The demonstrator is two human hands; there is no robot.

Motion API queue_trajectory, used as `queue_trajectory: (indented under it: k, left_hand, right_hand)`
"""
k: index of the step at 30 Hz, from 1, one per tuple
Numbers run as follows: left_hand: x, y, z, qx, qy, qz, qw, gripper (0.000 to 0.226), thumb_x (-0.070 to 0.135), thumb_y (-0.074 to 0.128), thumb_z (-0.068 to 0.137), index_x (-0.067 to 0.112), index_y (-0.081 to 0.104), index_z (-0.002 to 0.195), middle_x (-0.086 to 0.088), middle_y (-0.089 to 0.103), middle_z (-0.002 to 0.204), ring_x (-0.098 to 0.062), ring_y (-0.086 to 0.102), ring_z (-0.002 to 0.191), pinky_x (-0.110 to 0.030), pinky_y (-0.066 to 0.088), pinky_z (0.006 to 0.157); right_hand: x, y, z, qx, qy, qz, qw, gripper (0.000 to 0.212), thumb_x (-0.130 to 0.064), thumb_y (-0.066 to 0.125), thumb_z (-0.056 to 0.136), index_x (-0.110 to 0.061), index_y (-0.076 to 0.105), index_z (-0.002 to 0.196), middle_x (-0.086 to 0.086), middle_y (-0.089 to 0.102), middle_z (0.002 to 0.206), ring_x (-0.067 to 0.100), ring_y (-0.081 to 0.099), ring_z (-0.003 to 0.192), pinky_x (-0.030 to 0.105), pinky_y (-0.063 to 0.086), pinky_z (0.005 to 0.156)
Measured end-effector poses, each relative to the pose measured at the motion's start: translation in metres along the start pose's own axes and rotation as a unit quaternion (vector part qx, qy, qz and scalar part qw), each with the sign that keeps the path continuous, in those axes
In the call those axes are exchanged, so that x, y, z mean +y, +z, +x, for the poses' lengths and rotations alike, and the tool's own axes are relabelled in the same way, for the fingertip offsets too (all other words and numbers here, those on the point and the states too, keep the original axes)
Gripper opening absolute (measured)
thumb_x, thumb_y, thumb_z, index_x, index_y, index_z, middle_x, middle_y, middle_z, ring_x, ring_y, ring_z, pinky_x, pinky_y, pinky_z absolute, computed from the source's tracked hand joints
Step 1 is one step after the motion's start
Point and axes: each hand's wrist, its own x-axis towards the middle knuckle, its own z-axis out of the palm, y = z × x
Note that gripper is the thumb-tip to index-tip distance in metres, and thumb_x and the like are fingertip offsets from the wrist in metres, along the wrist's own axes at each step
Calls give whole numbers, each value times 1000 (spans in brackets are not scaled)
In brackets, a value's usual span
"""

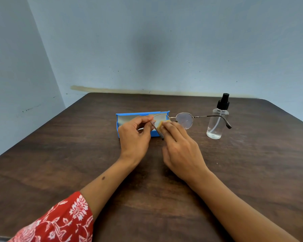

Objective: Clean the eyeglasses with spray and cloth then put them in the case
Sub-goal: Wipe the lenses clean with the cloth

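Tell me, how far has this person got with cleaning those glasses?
About midway, it seems. The spray bottle stands upright on the table, untouched, so spraying may be done, though I can't confirm it. In hand: the left hand pinches the glasses at one end while the right hand presses a yellow cloth on one lens. Left: the other lens, perhaps, then the open blue case.
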Motion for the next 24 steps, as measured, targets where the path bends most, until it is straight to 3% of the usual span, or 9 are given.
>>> queue_trajectory:
  k: [4,7,13,19,24]
  left_hand:
    - [-1,-1,1,5,8,11,1000,15,3,68,81,8,72,94,-6,73,89,-11,70,80,-28,58,77]
    - [0,-1,2,2,0,2,1000,19,2,67,82,14,70,96,-4,72,87,-12,70,79,-25,58,75]
    - [-5,-2,1,1,7,19,1000,16,6,69,81,10,73,96,-2,73,88,-12,70,81,-31,58,77]
    - [-3,1,-1,-11,-3,-1,1000,21,3,68,81,19,70,95,-4,73,87,-15,71,83,-37,58,79]
    - [-4,-1,0,-9,5,19,1000,17,5,68,82,14,72,95,2,71,86,-10,70,83,-33,58,79]
  right_hand:
    - [-3,1,-1,-2,-39,24,999,47,-9,40,74,7,63,112,18,64,112,31,59,107,31,39,101]
    - [-1,0,1,1,-13,7,1000,46,-10,41,75,7,63,112,18,63,112,31,58,108,31,36,102]
    - [-3,2,-1,0,-56,27,998,47,-11,40,74,7,64,111,17,64,111,30,59,107,31,43,98]
    - [3,3,2,13,19,-24,999,45,-7,45,76,10,60,115,21,61,116,33,56,112,35,47,96]
    - [-3,5,1,13,-49,1,999,49,-8,39,74,9,62,115,19,64,112,33,59,108,33,41,98]
